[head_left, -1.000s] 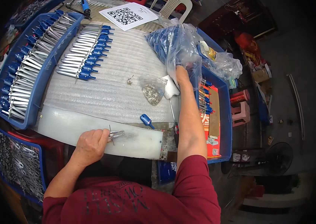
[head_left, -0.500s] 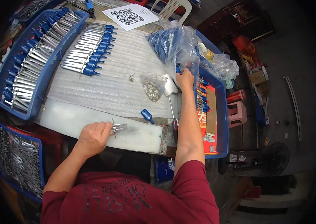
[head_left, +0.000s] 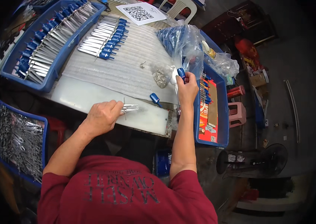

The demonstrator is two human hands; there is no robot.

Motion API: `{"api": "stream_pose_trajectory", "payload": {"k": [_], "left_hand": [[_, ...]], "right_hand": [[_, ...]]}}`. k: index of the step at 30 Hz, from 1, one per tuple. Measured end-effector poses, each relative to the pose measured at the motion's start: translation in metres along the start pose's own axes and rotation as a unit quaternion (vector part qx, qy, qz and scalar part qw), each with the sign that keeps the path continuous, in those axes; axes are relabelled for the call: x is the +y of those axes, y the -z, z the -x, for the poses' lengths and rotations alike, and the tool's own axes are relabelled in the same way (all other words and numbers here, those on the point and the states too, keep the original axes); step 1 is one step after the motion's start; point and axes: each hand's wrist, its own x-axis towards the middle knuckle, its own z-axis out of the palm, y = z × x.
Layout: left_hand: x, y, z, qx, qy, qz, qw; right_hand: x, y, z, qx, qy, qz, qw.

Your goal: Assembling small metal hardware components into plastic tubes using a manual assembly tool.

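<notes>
My left hand [head_left: 105,116] is closed round a silver metal piece with prongs and a thin cross pin [head_left: 131,108], held over a smooth white board [head_left: 74,91]. In my right hand [head_left: 188,90] is a blue plastic cap [head_left: 181,72], pinched between thumb and fingers beside a clear bag of blue parts [head_left: 166,40]. A similar blue cap [head_left: 155,98] with a narrow stem lies at the board's far edge, between my hands. Beyond it, a small clear bag of tiny metal parts [head_left: 160,77] rests on the white foam sheet [head_left: 90,71].
A row of silver rods with blue ends [head_left: 104,39] lies on the foam. More fill the blue crate [head_left: 49,80] at left; a blue tray [head_left: 223,127] stands at right. A crate of metal pieces [head_left: 20,140] sits lower left, a black fan [head_left: 273,159] lower right.
My right hand has come back from the clear bag toward me, and the blue cap in it now shows fully. My left hand still holds the metal piece. The whole view has shifted slightly.
</notes>
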Motion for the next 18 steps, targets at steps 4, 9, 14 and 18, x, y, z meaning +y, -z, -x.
{"api": "stream_pose_trajectory", "payload": {"k": [4,9,14,18], "left_hand": [[0.009,0.014,-0.003,0.007,-0.011,0.003,1.000],[0.015,0.024,-0.002,0.014,-0.021,0.006,1.000],[0.020,0.022,0.003,0.006,-0.033,0.004,0.999],[0.022,0.021,0.005,-0.009,-0.040,0.003,0.999]], "right_hand": [[-0.023,0.016,0.039,-0.053,0.042,-0.071,0.995],[-0.044,0.032,0.076,-0.141,0.070,-0.164,0.974],[-0.051,0.043,0.098,-0.204,0.083,-0.155,0.963],[-0.048,0.045,0.108,-0.223,0.040,-0.212,0.951]]}}
